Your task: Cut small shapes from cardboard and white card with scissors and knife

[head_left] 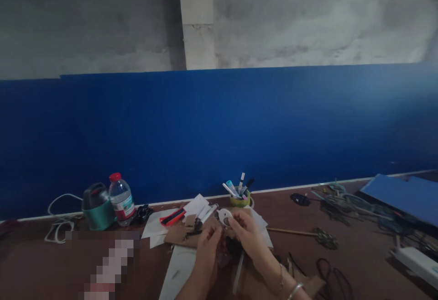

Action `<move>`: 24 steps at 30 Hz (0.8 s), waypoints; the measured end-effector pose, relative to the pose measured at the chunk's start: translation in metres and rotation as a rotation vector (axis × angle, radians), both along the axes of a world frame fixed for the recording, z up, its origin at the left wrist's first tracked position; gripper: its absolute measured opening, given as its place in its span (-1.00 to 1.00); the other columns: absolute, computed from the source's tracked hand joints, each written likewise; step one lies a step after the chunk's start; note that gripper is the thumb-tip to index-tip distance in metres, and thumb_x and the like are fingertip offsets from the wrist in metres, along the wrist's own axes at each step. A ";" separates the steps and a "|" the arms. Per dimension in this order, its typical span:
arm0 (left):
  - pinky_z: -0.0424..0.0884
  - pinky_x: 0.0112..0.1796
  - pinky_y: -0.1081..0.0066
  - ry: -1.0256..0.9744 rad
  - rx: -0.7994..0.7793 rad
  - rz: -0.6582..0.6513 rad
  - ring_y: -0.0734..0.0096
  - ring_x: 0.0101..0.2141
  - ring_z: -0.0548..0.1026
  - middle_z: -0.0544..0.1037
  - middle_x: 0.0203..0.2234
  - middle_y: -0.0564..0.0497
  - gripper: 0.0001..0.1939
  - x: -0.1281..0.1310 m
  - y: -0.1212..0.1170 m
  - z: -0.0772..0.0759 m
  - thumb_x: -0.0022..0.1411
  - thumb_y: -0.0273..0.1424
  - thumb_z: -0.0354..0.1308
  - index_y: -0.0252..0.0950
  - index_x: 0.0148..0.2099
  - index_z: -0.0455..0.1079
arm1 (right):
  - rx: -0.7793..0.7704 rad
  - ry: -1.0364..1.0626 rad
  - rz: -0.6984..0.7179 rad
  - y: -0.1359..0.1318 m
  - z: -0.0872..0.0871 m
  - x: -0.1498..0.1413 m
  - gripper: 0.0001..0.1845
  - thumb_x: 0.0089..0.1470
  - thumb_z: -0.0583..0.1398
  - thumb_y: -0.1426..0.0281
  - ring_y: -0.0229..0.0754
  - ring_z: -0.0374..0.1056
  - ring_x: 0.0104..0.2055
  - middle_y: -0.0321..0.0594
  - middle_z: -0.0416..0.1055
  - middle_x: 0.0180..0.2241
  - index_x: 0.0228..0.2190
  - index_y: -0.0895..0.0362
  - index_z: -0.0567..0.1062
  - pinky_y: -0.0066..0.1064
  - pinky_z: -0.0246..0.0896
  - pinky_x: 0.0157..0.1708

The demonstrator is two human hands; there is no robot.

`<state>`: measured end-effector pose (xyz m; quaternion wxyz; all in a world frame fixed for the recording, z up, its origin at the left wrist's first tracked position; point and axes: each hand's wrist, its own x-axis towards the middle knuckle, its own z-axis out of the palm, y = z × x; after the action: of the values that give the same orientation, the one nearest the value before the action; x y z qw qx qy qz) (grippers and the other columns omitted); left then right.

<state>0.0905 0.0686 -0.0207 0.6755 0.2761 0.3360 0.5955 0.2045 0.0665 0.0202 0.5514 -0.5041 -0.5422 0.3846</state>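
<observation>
My right hand (249, 235) pinches a small white round piece (225, 217) with dark marks on it, held up over the table. Close by on its left, my left hand (208, 244) has thumb and fingers pressed together; what lies between them is too small to make out. Something dark shows between the two hands, partly hidden. Beneath and behind them are a piece of brown cardboard (178, 237) and white paper sheets (178, 268). A red utility knife (173, 217) rests on the papers, with white pens (207, 214) to its right.
A green cup (240, 201) of pens stands at the back, before a blue partition (205, 126). Leftward are a red-capped bottle (122, 202) and a teal container (98, 215). On the right lie a stick (290, 231), tangled cords, a blue board (404, 197) and a white power strip (419, 263).
</observation>
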 end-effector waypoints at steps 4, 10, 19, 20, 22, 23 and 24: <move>0.19 -0.56 0.57 0.008 0.000 -0.004 0.62 -0.64 0.31 0.40 -0.68 0.15 -0.58 0.000 0.002 -0.002 -0.29 -0.19 0.44 -0.36 -0.46 0.40 | 0.002 0.014 0.012 -0.002 0.002 -0.001 -0.73 -0.05 0.15 0.18 -0.29 0.17 -0.54 -0.33 0.32 -0.57 -0.49 0.15 0.43 -0.50 0.06 -0.56; 0.18 -0.56 0.56 0.016 0.031 -0.023 0.60 -0.64 0.29 0.37 -0.69 0.15 -0.60 0.001 0.002 0.001 -0.25 -0.20 0.43 -0.35 -0.48 0.37 | -0.040 0.009 -0.028 -0.006 0.012 0.001 -0.70 -0.09 0.16 0.16 -0.33 0.07 -0.61 -0.39 0.23 -0.64 -0.49 0.17 0.45 -0.50 -0.04 -0.62; 0.30 -0.45 0.43 0.619 0.352 0.294 0.39 -0.52 0.38 0.40 -0.60 0.08 -0.70 -0.012 -0.006 0.006 0.09 -0.14 0.17 -0.27 -0.47 0.34 | -0.077 -0.055 -0.120 -0.001 0.010 0.011 -0.76 -0.11 0.14 0.21 -0.36 0.03 -0.67 -0.41 0.23 -0.66 -0.49 0.15 0.40 -0.50 -0.08 -0.68; 0.34 -0.36 0.38 0.704 0.444 0.335 0.31 -0.43 0.42 0.46 -0.52 0.01 -0.74 -0.014 -0.008 0.008 0.12 -0.17 0.15 -0.27 -0.43 0.39 | -0.069 -0.084 -0.131 0.000 0.009 0.012 -0.78 -0.12 0.14 0.23 -0.35 0.03 -0.67 -0.43 0.20 -0.68 -0.53 0.14 0.37 -0.50 -0.06 -0.67; 0.34 -0.18 0.25 0.837 0.625 0.407 0.16 -0.23 0.45 0.52 -0.32 -0.10 -0.80 -0.015 -0.012 0.012 0.12 -0.24 0.16 -0.24 -0.28 0.47 | -0.052 -0.169 -0.161 0.000 0.009 0.012 -0.80 -0.12 0.14 0.25 -0.33 0.07 -0.64 -0.44 0.16 -0.69 -0.60 0.11 0.30 -0.50 -0.03 -0.63; 0.30 -0.11 0.19 0.890 0.699 0.428 0.10 -0.16 0.44 0.52 -0.24 -0.14 -0.78 -0.014 -0.014 0.013 0.10 -0.27 0.19 -0.22 -0.20 0.48 | -0.040 -0.217 -0.180 -0.001 0.009 0.011 -0.79 -0.13 0.14 0.26 -0.32 0.09 -0.62 -0.43 0.16 -0.69 -0.63 0.10 0.27 -0.49 -0.02 -0.61; 0.27 -0.06 0.15 0.933 0.754 0.439 0.06 -0.11 0.42 0.51 -0.18 -0.15 -0.73 -0.013 -0.015 0.013 0.07 -0.29 0.22 -0.20 -0.14 0.47 | -0.029 -0.263 -0.192 -0.002 0.010 0.010 -0.78 -0.13 0.14 0.28 -0.31 0.11 -0.59 -0.43 0.16 -0.69 -0.65 0.10 0.24 -0.49 -0.02 -0.59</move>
<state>0.0772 0.0535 -0.0078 0.1768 0.6501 0.4108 0.6143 0.2145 0.0640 0.0299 0.5027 -0.6075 -0.5533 0.2684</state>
